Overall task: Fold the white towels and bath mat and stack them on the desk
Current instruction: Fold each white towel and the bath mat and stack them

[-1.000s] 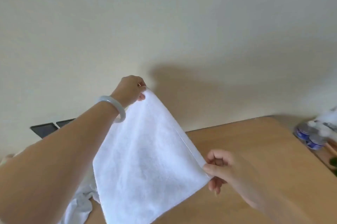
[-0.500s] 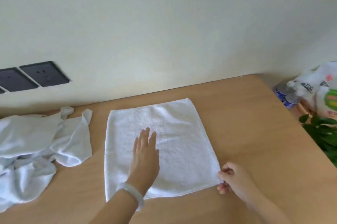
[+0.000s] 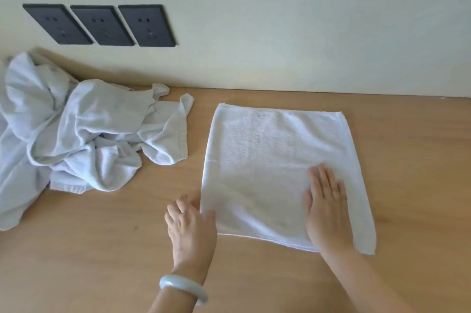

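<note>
**A:** So, what is different now on the desk (image 3: 102, 261)?

**B:** The heap (image 3: 76, 134) of crumpled white cloth at the far left is not yet folded. But the towel (image 3: 267, 159), which a second ago hung in the air between both hands, is now spread flat on the wood. It lies right of the heap and apart from it.

**A:** And the hands?

**B:** They changed roles. Half a second ago the left palm pressed the middle and the right one pinched the near right corner. Now the right hand (image 3: 326, 205) lies on the near right part with straight fingers, grasping nothing, only pressing. The left hand (image 3: 191, 226) is at the near left edge. Its thumb is on top of the cloth and its fingers are curled at the border, so I judge it pinches that edge.

**A:** What does this mean for the task?

**B:** I think the smoothing is finished and the first fold begins, the left edge going over to the right. Nothing is stacked yet.

**A:** How does the towel look?

**B:** White, terry, almost square, with a hemmed border. It is flat, with only a faint crease across the middle.
</note>
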`<action>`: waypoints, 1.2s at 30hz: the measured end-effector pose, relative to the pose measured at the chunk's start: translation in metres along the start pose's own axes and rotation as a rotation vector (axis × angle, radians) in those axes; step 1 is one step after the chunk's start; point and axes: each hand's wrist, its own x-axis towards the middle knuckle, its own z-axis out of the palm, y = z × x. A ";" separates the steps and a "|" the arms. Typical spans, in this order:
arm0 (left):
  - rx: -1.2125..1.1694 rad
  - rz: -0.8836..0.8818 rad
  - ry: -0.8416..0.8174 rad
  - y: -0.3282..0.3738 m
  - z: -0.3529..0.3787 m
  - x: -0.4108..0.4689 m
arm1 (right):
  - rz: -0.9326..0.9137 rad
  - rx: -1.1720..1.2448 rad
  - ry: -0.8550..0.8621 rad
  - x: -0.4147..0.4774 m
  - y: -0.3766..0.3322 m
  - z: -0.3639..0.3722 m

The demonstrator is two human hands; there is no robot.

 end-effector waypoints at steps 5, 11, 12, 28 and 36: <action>-0.257 -0.117 -0.217 -0.006 -0.016 0.014 | -0.006 -0.077 -0.018 -0.002 0.000 0.008; -0.498 -0.207 -0.299 -0.022 -0.029 0.023 | 0.025 -0.052 -0.002 -0.005 0.000 0.009; -0.459 -0.191 -0.283 -0.027 -0.031 0.020 | 0.038 -0.056 0.000 -0.007 -0.001 0.010; 0.434 0.779 -0.040 0.040 0.053 0.072 | -0.201 -0.060 0.009 0.047 -0.062 0.030; 0.381 0.692 0.150 -0.004 0.043 0.079 | 0.140 -0.158 0.208 0.039 0.046 0.009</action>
